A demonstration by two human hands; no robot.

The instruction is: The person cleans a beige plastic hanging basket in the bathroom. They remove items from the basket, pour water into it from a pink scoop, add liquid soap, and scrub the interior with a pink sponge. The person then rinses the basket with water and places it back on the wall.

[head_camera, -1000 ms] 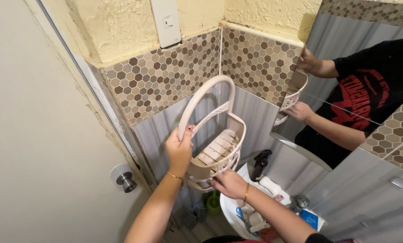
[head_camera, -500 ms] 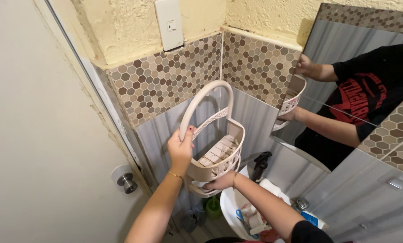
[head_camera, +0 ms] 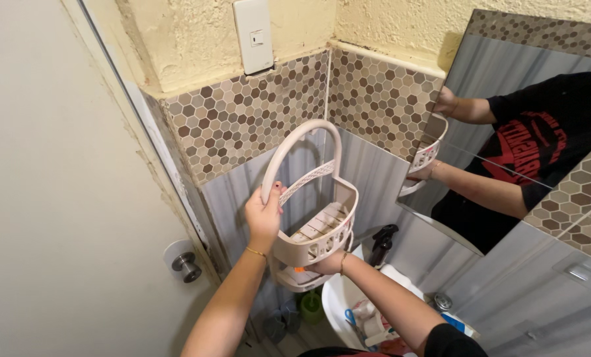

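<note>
While the left hand (head_camera: 263, 215) grips the caddy (head_camera: 315, 228) by its loop and the right hand (head_camera: 328, 266) cups it underneath, the caddy seems mid-placement against the wall (head_camera: 368, 175), calling for careful levelling.

Our left hand (head_camera: 263, 217) was raised high at the end of a nearly straight bare forearm, its fingers curled shut in a grip and a thin gold bracelet showing at the wrist. Our right hand (head_camera: 328, 266) sat lower and mostly hidden, palm turned upward in support, its wrist also banded. That forearm rose from the lower right out of a dark sleeve.
</note>
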